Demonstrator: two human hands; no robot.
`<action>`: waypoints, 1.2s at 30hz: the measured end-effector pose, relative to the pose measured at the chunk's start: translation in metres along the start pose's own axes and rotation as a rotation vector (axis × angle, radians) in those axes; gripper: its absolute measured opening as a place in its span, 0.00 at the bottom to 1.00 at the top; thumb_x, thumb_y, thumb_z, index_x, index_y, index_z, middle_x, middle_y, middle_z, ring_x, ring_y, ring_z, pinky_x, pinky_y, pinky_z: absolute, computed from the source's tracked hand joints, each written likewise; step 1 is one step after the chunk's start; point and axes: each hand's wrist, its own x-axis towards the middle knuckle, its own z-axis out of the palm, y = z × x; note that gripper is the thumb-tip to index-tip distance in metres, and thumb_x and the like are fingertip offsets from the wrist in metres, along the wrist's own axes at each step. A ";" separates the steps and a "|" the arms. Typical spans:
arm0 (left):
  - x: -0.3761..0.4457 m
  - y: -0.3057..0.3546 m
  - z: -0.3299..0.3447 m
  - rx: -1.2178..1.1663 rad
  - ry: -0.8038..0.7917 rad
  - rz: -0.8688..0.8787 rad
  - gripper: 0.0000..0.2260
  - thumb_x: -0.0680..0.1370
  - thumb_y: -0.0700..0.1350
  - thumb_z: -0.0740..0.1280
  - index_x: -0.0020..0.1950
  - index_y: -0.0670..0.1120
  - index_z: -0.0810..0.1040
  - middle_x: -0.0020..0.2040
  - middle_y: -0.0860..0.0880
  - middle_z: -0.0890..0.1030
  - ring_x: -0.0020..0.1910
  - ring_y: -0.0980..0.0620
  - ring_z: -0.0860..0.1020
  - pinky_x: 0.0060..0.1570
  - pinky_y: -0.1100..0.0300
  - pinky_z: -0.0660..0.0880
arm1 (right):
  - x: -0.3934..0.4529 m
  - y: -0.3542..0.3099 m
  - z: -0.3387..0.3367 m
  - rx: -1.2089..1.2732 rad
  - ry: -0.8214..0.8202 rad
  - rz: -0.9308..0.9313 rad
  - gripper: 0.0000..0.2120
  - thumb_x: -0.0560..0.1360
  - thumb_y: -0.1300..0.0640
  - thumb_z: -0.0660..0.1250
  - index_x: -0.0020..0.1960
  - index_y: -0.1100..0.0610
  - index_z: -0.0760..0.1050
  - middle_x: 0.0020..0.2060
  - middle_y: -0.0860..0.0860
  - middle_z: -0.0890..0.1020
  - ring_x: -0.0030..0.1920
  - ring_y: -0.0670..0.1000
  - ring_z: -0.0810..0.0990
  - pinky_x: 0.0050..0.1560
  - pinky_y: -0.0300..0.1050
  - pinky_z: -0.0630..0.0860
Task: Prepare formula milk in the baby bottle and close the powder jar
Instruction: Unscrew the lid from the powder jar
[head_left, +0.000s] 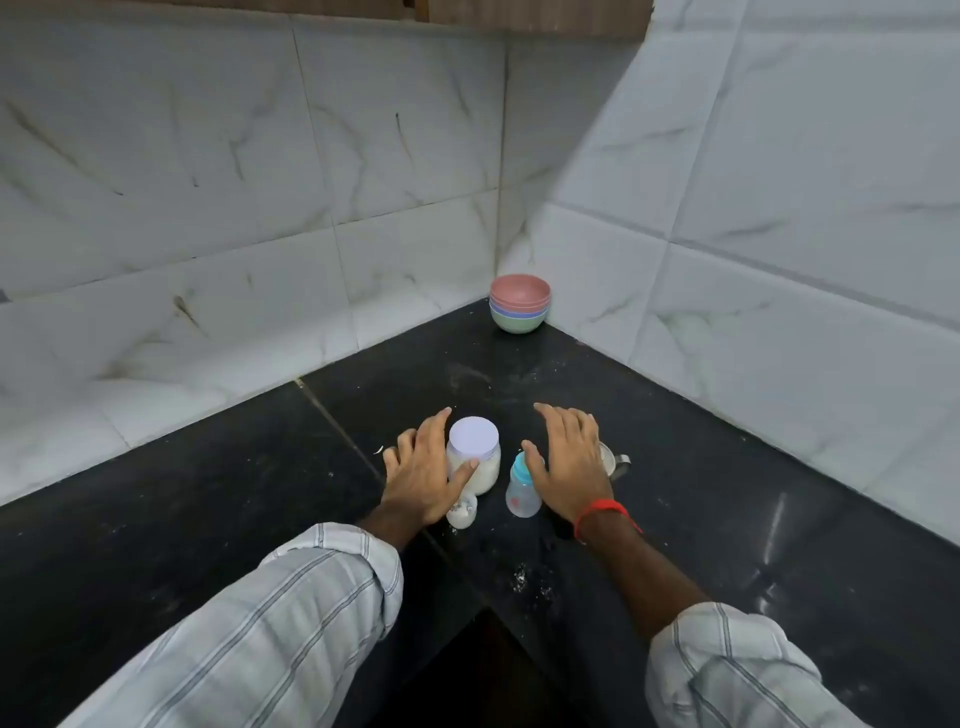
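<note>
Left hand (423, 478) — fingers spread, thumb resting against the lidded powder jar (474, 457); right hand (569, 457) — grip wide, empty, just beside the capped baby bottle (522, 486). Both stood upright on the black desk (701, 467).

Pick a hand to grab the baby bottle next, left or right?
Right. The right hand hovers open beside the baby bottle, thumb at its blue cap. The left hand is already against the powder jar.
</note>
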 end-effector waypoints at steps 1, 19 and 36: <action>0.003 0.002 0.001 -0.031 -0.040 -0.022 0.39 0.78 0.66 0.62 0.82 0.53 0.48 0.81 0.52 0.58 0.75 0.44 0.61 0.71 0.42 0.58 | -0.001 0.000 0.000 0.021 -0.011 -0.004 0.25 0.81 0.49 0.64 0.76 0.54 0.67 0.71 0.53 0.74 0.74 0.59 0.66 0.80 0.61 0.58; 0.053 0.011 0.033 -0.434 -0.026 -0.210 0.47 0.67 0.60 0.78 0.78 0.59 0.54 0.74 0.50 0.72 0.74 0.45 0.70 0.73 0.43 0.59 | 0.007 0.022 0.008 0.198 -0.125 0.029 0.35 0.78 0.40 0.68 0.79 0.47 0.58 0.64 0.48 0.76 0.68 0.48 0.68 0.69 0.51 0.71; -0.085 -0.020 -0.032 -0.609 0.039 -0.073 0.58 0.63 0.50 0.84 0.74 0.77 0.43 0.69 0.57 0.74 0.64 0.54 0.78 0.57 0.55 0.79 | -0.021 -0.101 0.006 0.278 -0.589 -0.273 0.36 0.75 0.34 0.68 0.78 0.38 0.58 0.73 0.41 0.63 0.69 0.48 0.63 0.64 0.55 0.75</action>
